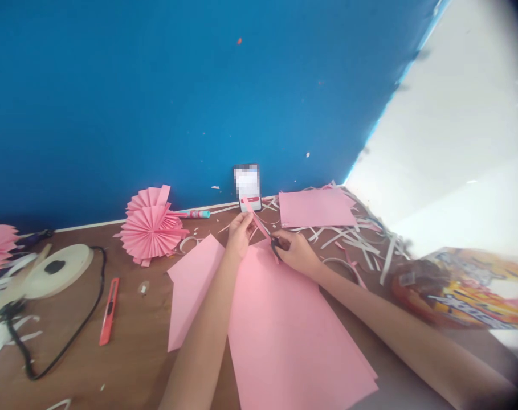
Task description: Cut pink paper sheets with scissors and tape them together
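**Left hand** [240, 232]: fingers pinched shut on the upper part of a pink strip [259, 222]. The strip is held off the table and slants down toward the right hand.

**Right hand** [298, 252]: fingers closed around dark scissors [276, 246], whose blades meet the lower end of the strip. Whether the blades are open or shut is too small to tell.

**Handling note (judgement):** the cut looks best served by a taut strip, a pinch close to the blades but out of their line, and the paper fed into the scissors, not chased by them.

**Beneath the hands:** large pink sheet [284, 330], with a second pink sheet [190, 285] tucked partly under its left edge, both flat on the brown table [126, 353].

**Further out, left:** folded pink fans [150, 228], red utility knife [109, 310], pale tape roll [57, 269], black cord [70, 341].

**Further out, right:** another pink sheet [316, 208] near the blue wall [156, 102], a litter of white paper scraps [353, 236], and a colourful packet [468, 290], blurred.
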{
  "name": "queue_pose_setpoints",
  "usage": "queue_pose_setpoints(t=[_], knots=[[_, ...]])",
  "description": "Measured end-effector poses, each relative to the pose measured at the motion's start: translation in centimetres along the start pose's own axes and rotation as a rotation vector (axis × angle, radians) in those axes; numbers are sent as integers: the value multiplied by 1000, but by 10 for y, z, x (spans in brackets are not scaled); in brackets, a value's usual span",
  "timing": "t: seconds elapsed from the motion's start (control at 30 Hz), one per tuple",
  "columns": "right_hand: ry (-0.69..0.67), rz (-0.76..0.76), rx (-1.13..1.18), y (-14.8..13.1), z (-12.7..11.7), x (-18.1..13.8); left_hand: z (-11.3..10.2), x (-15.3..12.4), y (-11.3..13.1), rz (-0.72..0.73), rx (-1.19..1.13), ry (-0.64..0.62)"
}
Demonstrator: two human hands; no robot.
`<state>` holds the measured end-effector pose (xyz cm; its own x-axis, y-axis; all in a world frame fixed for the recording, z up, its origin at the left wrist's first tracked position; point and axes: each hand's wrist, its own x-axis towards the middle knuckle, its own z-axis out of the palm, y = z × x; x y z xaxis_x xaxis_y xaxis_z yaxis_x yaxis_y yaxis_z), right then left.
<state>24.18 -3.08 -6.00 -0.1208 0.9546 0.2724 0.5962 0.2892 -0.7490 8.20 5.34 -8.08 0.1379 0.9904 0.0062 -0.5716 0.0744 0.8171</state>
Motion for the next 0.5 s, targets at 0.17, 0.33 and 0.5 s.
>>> queue_pose_setpoints(t=[0.17, 0.33, 0.5], knots=[[-6, 2, 29, -2, -2, 0, 2, -3, 1, -14, 53, -26], [5, 9, 56, -3, 0, -1, 2, -5, 3, -21, 61, -30], [18, -1, 48, -2, 0, 0, 3, -5, 4, -30, 60, -16]])
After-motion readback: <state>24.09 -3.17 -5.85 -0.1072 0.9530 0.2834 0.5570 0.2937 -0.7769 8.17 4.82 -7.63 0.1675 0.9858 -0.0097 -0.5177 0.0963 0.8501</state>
